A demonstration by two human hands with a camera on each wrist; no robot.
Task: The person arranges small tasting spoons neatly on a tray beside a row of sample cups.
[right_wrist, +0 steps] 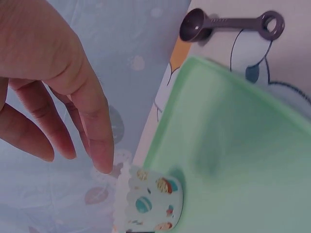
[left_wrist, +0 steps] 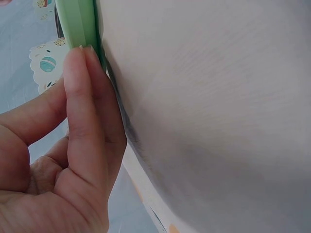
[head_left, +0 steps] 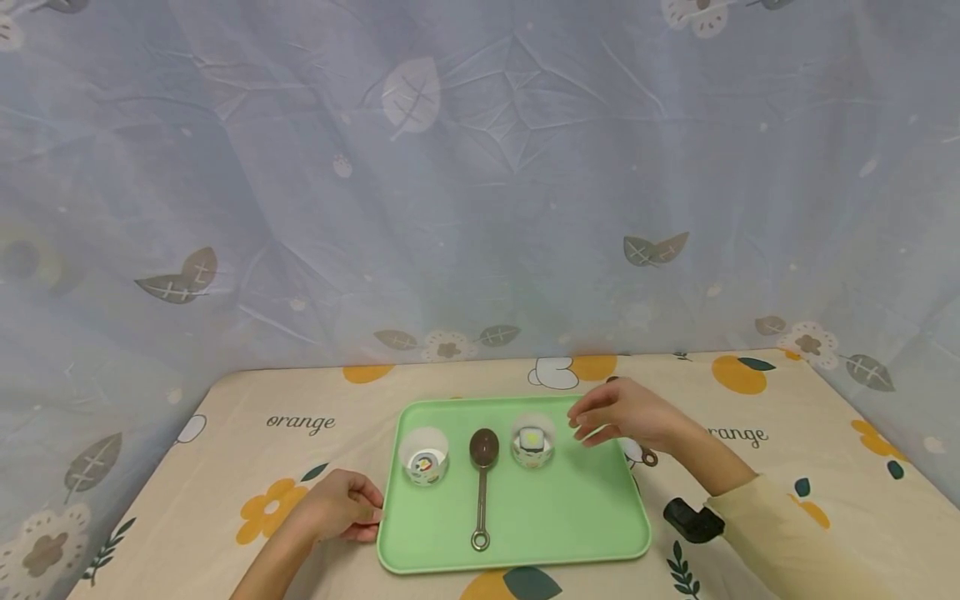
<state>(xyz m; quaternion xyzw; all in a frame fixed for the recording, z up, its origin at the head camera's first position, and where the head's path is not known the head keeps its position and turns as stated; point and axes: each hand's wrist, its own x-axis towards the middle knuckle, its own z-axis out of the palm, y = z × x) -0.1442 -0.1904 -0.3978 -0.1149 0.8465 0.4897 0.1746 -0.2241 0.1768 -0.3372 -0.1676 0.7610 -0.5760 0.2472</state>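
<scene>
My left hand (head_left: 347, 507) is at the left rim of a light green tray (head_left: 555, 517), thumb and fingertips pinching the edge; the left wrist view shows the fingertips against the green rim (left_wrist: 80, 24). On the tray stand two patterned paper baking cups. The left cup (head_left: 423, 446) has a small round printed piece inside, and the right cup (head_left: 522, 454) a square piece with a yellow mark. Between them lies a long-handled brown spoon (head_left: 483, 450). My right hand (head_left: 626, 410) hovers above the tray's far right part, beside the right cup, its loosely bent fingers holding nothing.
A small brown measuring spoon (right_wrist: 233, 23) lies on the cloth beyond the tray's right edge, partly hidden by my right hand in the head view. A black strap-like object (head_left: 693, 521) is by the right sleeve. A patterned curtain (head_left: 480, 208) hangs behind the table.
</scene>
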